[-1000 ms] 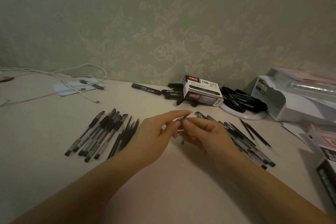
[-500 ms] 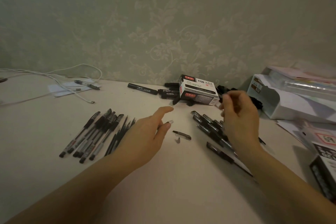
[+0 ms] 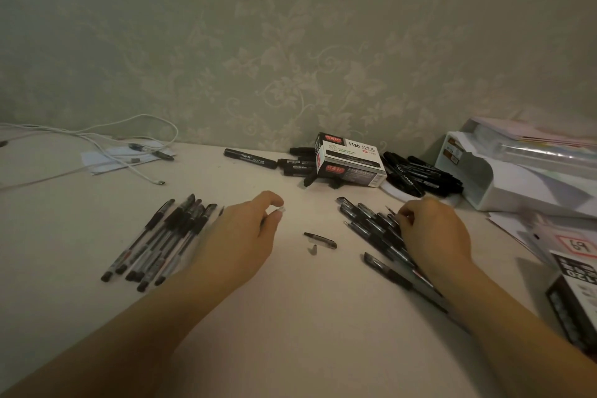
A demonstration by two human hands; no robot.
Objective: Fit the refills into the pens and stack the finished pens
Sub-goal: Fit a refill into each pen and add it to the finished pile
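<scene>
Pens, finished (image 3: 161, 239): stacked left of left hand, capped, parallel. Pens, unfilled (image 3: 374, 229): loose heap under right hand. Light, stiff, smooth plastic, likely to roll; best taken mid-barrel.

Pen tip section (image 3: 320, 240) and small cap (image 3: 312, 249): lying between the hands, tiny, easily flicked away.

Left hand (image 3: 239, 236): thumb and forefinger pinch a small pale piece.

Right hand (image 3: 433, 233): fingers curled into heap; grasp uncertain.

Table (image 3: 290, 317): bare room centre and front; marker box (image 3: 350, 160) behind.

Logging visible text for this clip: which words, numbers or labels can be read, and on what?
"1120": top of the marker box by the wall.
"69": red-framed label at right, seemingly upside down.
Other box print and the lettering on the marker: too small or blurred.
</scene>
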